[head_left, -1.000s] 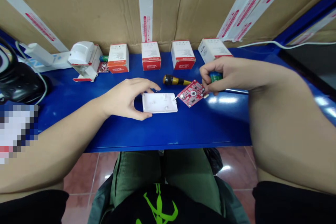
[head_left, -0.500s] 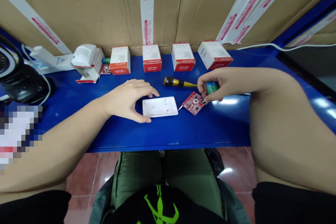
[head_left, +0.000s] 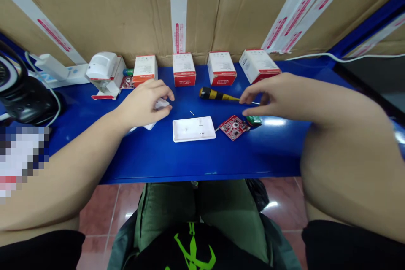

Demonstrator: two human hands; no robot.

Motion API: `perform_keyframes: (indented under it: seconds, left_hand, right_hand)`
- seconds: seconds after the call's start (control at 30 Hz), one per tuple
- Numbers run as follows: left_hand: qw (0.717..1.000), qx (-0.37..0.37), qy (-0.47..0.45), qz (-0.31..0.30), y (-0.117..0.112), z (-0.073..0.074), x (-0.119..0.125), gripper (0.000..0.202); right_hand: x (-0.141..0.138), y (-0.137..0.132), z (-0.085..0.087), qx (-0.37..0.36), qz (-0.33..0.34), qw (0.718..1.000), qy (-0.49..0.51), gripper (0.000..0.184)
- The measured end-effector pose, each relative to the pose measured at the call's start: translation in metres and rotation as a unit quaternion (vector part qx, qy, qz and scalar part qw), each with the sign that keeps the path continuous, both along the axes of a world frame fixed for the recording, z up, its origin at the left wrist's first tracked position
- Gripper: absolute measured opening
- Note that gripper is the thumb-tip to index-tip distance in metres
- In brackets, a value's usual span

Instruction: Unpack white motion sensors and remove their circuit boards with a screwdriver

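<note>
Blue-painted metal bench [head_left: 136, 156] from my head camera, with a white rectangular plastic casing [head_left: 193, 134] lying flat at its centre. Just right of the casing lies a red printed circuit board [head_left: 233, 128], with a green cylindrical battery [head_left: 254, 120] just beside the board's far corner. A tiny loose screw [head_left: 192, 112] rests beyond the casing. My left hand [head_left: 142, 103] is cupped, palm down, with the fingers curled over a white plastic piece [head_left: 148, 125]; I cannot tell whether it is firmly gripped. My right hand [head_left: 278, 100] is relaxed and open, holding nothing, its arm reaching across from the right. Its fingertips [head_left: 249, 112] are near the shaft of a yellow-and-black screwdriver [head_left: 215, 93]. For parts this small, good handling means keeping the board flat and the screw in view. Behind stand white-and-red cardboard boxes [head_left: 184, 69] and a white motion sensor [head_left: 101, 66].
</note>
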State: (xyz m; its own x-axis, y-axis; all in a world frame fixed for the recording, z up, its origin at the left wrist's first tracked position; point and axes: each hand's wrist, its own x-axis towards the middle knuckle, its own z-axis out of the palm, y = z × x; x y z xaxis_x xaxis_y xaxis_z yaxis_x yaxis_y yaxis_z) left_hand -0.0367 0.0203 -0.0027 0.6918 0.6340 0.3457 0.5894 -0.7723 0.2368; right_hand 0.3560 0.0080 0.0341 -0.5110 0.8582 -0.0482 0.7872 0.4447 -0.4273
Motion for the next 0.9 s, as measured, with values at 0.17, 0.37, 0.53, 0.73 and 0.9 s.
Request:
perform_keyframes:
  seconds: [0.17, 0.37, 0.53, 0.73, 0.9]
  left_hand:
    - [0.999, 0.010, -0.019, 0.024, 0.004, -0.006, -0.003, 0.025]
    - [1.000, 0.014, -0.002, 0.015, 0.008, -0.009, -0.005, 0.025]
    - [0.999, 0.018, 0.007, 0.035, 0.011, -0.010, -0.008, 0.028]
    - [0.998, -0.009, 0.030, 0.058, 0.006, -0.006, -0.006, 0.034]
    - [0.998, -0.013, 0.023, 0.063, 0.005, -0.006, -0.006, 0.033]
  right_hand:
    - [-0.071, -0.010, -0.001, 0.057, 0.066, 0.994, 0.062, 0.018]
    - [-0.131, 0.003, -0.006, 0.016, 0.062, 0.997, -0.037, 0.015]
    - [-0.145, 0.009, -0.009, 0.042, 0.057, 0.991, -0.117, 0.017]
    - [-0.158, 0.003, 0.001, -0.001, 0.049, 0.977, -0.210, 0.028]
    - [-0.153, 0.001, 0.008, -0.013, 0.058, 0.978, -0.200, 0.031]
